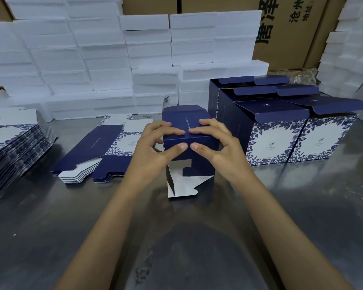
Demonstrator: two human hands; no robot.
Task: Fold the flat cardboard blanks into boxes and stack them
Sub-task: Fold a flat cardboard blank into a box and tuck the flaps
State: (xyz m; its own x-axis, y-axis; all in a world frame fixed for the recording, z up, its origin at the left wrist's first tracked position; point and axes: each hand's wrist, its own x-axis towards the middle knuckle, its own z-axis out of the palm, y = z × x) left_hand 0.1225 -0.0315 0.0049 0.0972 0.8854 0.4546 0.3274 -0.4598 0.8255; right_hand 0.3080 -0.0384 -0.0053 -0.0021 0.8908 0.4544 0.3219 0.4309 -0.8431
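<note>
Item: half-folded box [189, 130], mid-table, between flat blanks [96, 151] and finished boxes [281, 122]. Left hand [155, 147] and right hand [216, 143] both pinch its top edge, thumbs in front. Risk: the loose bottom flaps [184, 185] could crease or spring open under uneven pressure.

Two bare forearms, left hand [155, 147], right hand [216, 145], sleeveless, ringless.

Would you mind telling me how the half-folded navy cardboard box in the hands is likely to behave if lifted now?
The half-folded navy cardboard box is probably light: thin card, hollow. It may flex or collapse, since its white bottom flaps hang unlocked. Both hands, left and right, pinch its top edge.
</note>
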